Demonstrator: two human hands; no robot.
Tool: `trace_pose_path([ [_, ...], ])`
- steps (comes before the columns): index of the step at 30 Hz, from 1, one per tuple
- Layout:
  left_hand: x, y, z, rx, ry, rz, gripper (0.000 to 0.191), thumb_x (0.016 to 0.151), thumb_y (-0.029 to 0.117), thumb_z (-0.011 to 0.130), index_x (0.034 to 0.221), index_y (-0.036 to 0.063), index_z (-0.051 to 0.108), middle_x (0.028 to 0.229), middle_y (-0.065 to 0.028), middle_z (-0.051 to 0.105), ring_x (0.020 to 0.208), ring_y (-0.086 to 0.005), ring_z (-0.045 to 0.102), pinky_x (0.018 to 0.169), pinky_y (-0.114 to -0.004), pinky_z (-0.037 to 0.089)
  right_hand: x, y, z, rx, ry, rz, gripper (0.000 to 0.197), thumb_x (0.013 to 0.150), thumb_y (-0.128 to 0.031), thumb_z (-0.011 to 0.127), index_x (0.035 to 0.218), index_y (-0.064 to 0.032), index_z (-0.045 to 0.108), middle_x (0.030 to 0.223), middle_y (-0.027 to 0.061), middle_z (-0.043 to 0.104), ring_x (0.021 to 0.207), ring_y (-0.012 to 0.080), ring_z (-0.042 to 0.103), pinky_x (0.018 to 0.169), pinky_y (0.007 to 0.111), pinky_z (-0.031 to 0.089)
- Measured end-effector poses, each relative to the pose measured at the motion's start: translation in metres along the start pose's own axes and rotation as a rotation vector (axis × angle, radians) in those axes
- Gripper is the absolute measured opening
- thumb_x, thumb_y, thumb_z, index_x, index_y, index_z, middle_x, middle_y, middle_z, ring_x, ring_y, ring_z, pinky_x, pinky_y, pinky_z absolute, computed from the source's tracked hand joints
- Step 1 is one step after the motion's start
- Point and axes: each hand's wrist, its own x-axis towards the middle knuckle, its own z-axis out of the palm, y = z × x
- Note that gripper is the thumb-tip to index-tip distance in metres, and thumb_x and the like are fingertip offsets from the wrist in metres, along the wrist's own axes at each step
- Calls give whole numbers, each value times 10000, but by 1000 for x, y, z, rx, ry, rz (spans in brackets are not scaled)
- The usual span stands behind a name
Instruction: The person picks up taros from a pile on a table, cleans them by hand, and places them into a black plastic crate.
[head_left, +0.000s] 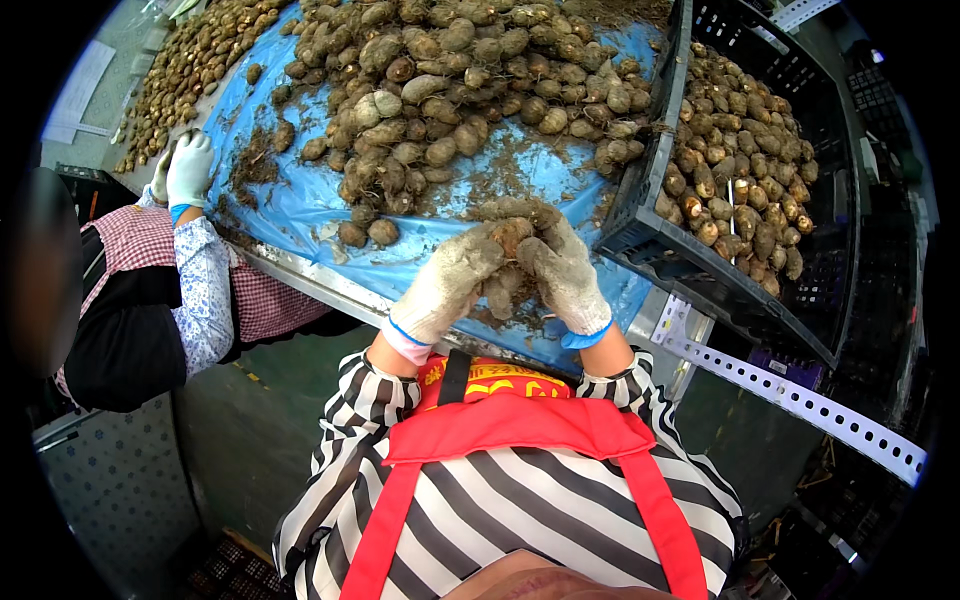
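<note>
Both of my hands, in soiled white knit gloves, meet around a clump of soil-covered taro corms (512, 238) above the near edge of the table. My left hand (459, 274) grips its left side, while my right hand (561, 262) closes on the right with fingers curled over the top. One elongated corm (501, 292) hangs below between the palms. Beneath them lies a blue plastic sheet (367, 259) strewn with loose soil. Just beyond my hands rises a large heap of hairy, dirty taro corms (442, 97). My fingers hide part of the clump.
A black plastic crate (637, 225) at the right, tilted, holds many cleaner taro corms (742, 165). Perforated metal angle bar (787, 397) juts out below it. At left, a co-worker's gloved hand (189, 169) rests near the table edge, close to another corm pile (187, 67).
</note>
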Motion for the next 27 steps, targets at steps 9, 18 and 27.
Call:
trace_pose_path([
  [9,11,-18,24,1081,312,227,483,949,264,555,1347,3,475,1046,-216,654,916,-330,655,772,-371,513,10,21,12,138,243,-79,265,979,-124,501,1211,5,487,1131,113,620,1036,161,586,897,289,483],
  [18,15,-22,-3,703,284,95,359,915,161,596,1223,-14,540,964,-150,653,841,-200,631,727,-324,516,22,32,-13,700,127,104,385,995,-317,514,1176,19,555,1131,150,627,1008,246,625,869,360,532],
  [27,19,-42,-19,663,340,223,565,925,200,604,1397,-38,404,1068,-108,605,948,-120,570,791,-270,495,6,12,15,625,115,62,488,940,-228,597,1356,-23,444,1219,104,579,1050,198,600,824,324,542],
])
